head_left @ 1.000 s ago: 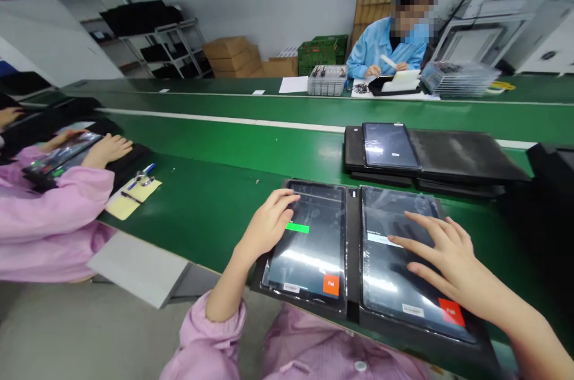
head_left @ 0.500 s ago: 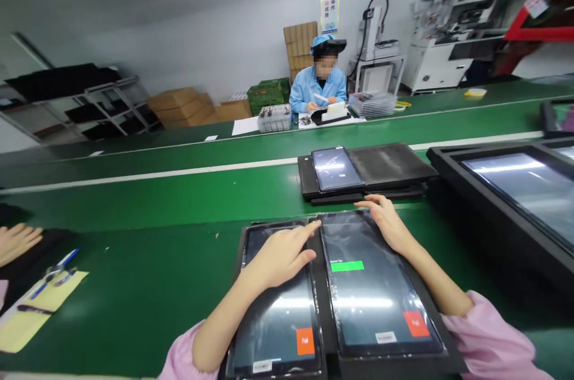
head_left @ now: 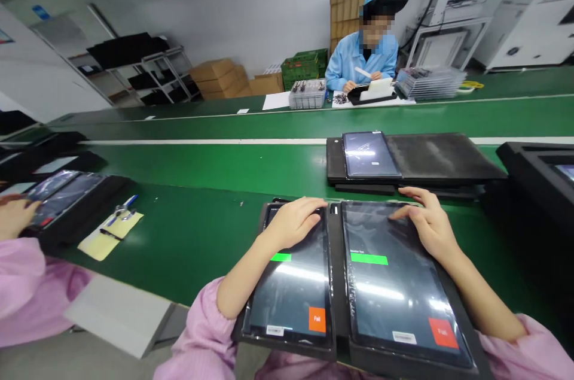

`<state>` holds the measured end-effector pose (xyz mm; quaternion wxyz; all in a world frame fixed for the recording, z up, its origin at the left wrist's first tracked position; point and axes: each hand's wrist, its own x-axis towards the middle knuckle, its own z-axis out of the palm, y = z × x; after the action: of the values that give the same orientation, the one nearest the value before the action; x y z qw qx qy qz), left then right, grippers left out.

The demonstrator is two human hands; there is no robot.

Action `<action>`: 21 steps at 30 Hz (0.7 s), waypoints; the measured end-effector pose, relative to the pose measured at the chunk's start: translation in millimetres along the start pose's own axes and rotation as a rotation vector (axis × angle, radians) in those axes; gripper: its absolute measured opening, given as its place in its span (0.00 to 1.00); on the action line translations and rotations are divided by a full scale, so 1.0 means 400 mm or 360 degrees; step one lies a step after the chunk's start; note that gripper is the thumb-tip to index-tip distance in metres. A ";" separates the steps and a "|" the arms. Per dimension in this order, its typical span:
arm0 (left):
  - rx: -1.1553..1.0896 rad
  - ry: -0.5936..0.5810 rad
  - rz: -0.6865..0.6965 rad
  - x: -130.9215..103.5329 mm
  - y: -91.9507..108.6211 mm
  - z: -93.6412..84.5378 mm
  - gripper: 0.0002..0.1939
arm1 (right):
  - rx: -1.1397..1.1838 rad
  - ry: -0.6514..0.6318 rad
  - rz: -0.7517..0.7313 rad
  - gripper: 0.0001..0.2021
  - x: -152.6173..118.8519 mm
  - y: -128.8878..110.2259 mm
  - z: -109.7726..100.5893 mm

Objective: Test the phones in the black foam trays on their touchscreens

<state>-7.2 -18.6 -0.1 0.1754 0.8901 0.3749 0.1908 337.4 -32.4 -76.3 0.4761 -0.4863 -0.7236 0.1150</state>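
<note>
Two tablets lie side by side in a black foam tray. On the left tablet, a green bar and an orange "Fail" square show. The right tablet has a similar green bar and a red "Fail" square. My left hand lies across the top of the left tablet, fingers stretched toward its upper right corner and holding nothing. Over the upper right of the other screen is my right hand, fingers apart, one fingertip at the glass. Whether that fingertip presses cannot be made out.
Beyond the tray, another tablet rests on stacked black foam trays. A larger black tray stands at right. At left are yellow notes with pens and a co-worker's hand by more tablets. Across the green bench sits a person in blue.
The view has swung left. My left hand has drawn off the gap between the tablets onto the left one. My right hand's finger has moved from the top edge onto the right screen.
</note>
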 end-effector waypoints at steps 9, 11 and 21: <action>-0.0190 0.0302 0.0020 -0.033 -0.005 -0.019 0.37 | 0.0054 -0.0008 0.0085 0.32 0.010 -0.009 0.005; -0.0134 0.0452 -0.0111 -0.031 -0.013 -0.019 0.40 | 0.0171 0.0021 0.0084 0.34 0.011 -0.016 0.001; 0.0238 0.0371 -0.0022 -0.013 -0.034 -0.014 0.47 | -0.0057 0.0195 0.0099 0.32 0.009 -0.022 0.007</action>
<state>-21.3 -12.4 -2.4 0.0652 0.8698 0.4122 0.2633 329.8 -33.1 -70.0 0.5067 -0.5233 -0.6796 0.0868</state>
